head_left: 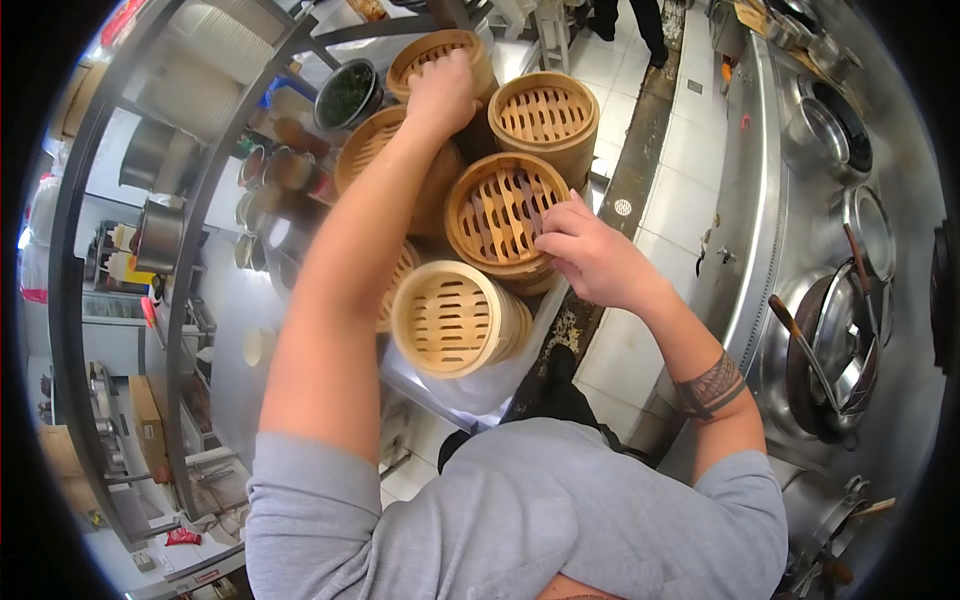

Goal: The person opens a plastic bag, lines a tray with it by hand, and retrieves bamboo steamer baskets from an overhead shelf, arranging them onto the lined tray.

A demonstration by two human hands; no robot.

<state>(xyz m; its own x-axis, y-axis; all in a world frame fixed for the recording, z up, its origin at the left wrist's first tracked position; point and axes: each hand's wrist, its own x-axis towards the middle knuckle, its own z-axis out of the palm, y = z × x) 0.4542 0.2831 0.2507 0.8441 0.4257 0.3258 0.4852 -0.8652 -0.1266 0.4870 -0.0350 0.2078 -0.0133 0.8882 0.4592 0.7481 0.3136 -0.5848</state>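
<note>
Several stacks of round bamboo steamers with slatted bases stand close together. My left hand [443, 92] reaches over the back steamer [402, 70], its fingers curled down inside the rim; what they grip, if anything, is hidden. My right hand [597, 258] pinches the right rim of the darker middle steamer [490, 212]. Behind that one is another steamer [540, 108], and a paler one [440, 318] tilts toward me in front. A further steamer [365, 150] is partly covered by my left forearm.
A dark bowl of greens [349, 93] sits beside the back steamer. Metal shelving [190, 190] with pots lines the left. Along the right runs a steel counter [755, 190] with woks and ladles. A person's dark-clad legs [648, 22] show at the far end of the tiled floor.
</note>
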